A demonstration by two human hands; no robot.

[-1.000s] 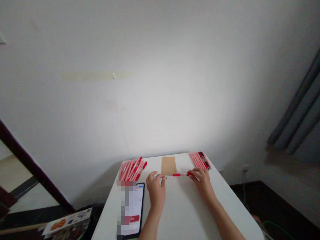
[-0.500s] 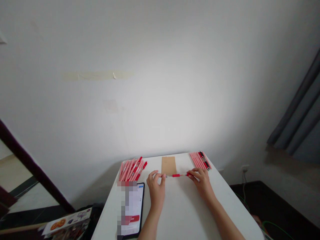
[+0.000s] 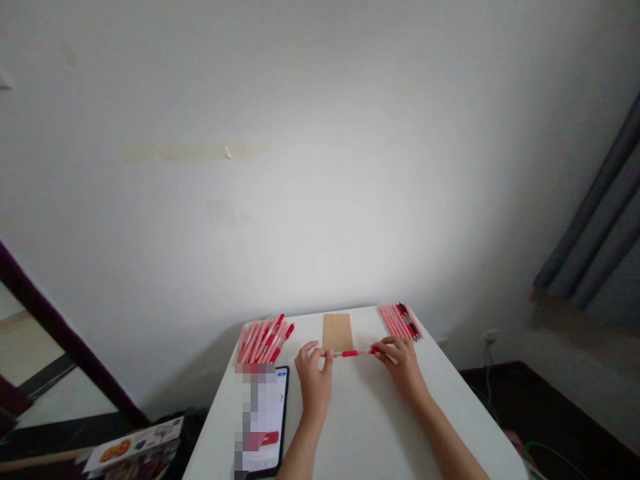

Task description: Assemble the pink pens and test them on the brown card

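The left hand pinches the left end of the pen between thumb and fingertip, knuckles arched; the right hand holds the pen's right end in its fingertips; the left forearm and right forearm, both bare, lie on the pen's near side, wider apart toward the body.

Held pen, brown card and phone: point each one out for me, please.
Held pen (image 3: 350, 354): head view, on the red section near its middle.
Brown card (image 3: 337, 331): head view, on the middle of its flat face.
Phone (image 3: 267, 415): head view, on its screen.
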